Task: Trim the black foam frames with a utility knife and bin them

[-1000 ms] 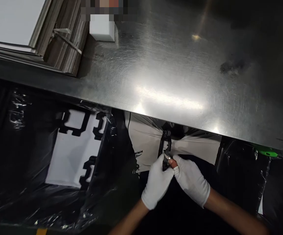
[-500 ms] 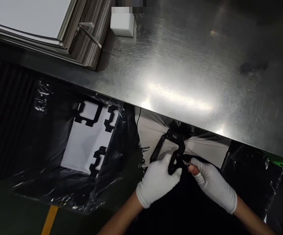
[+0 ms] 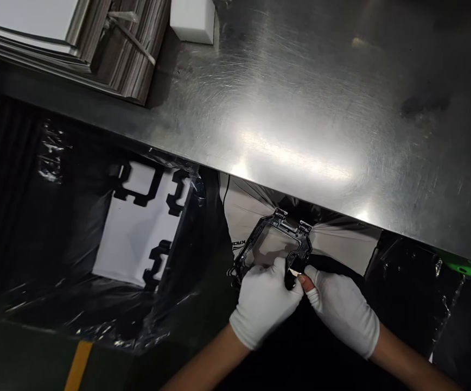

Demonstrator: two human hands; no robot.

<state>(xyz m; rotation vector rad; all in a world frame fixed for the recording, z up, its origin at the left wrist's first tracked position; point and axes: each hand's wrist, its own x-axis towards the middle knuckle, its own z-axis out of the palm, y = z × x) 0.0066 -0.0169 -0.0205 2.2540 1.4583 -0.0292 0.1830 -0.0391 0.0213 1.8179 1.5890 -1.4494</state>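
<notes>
Head view, left hand and right hand gripping black frame, steel table above.

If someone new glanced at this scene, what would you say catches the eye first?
Most likely the two white-gloved hands low in the middle, the left hand and right hand both gripping a black plastic frame just below the table edge. Above them, the scratched steel table glares with reflected light. At left, a plastic-lined bin holds similar black parts on a white sheet.
</notes>
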